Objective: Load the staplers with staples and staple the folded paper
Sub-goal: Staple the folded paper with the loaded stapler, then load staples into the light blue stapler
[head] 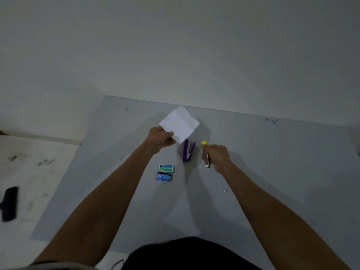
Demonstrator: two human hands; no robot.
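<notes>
My left hand (160, 140) pinches the near corner of a folded white paper (181, 123) and holds it up above the grey mat (272, 172). My right hand (216, 155) grips a yellow stapler (205, 152), whose yellow tip sticks out past the fingers and whose metal underside shows below. A purple stapler (188, 151) lies opened in a V on the mat between my two hands. Two staple boxes lie side by side nearer to me, a green one (166, 168) and a blue one (164, 176).
The mat lies on a pale floor against a white wall. A loose bit of staples (225, 190) glints on the mat under my right forearm. A black object (8, 203) lies on the floor at the far left.
</notes>
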